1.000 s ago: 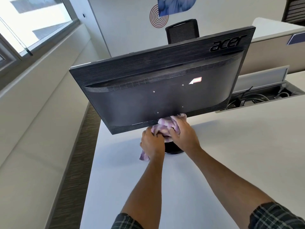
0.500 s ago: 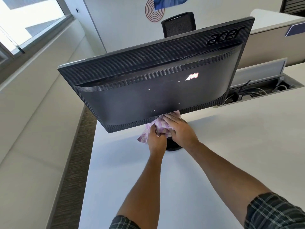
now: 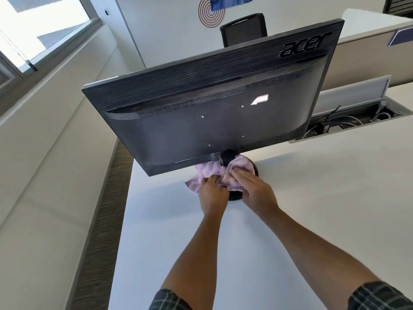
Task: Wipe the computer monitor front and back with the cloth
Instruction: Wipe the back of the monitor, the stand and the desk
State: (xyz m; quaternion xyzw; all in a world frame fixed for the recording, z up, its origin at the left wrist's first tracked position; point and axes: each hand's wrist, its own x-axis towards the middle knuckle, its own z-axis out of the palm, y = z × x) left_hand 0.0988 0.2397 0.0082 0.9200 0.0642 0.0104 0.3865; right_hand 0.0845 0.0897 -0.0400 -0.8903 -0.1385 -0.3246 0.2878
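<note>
white desk (image 3: 290,209), bright window (image 3: 33,30) upper left, pale ledge (image 3: 55,108) below it, striped carpet strip (image 3: 100,209), black chair (image 3: 243,30) against white wall (image 3: 167,30), cable tray (image 3: 357,124) right

monitor (image 3: 214,104): black back, fine ribbed lines, glossy black logo, small white sticker edged in red
cloth (image 3: 234,173): pale purple and white stripes
desk (image 3: 312,198): plain white
sleeves (image 3: 380,296): dark green plaid
wall art (image 3: 211,14): red concentric rings, blue shape
chair (image 3: 243,30): black
</note>
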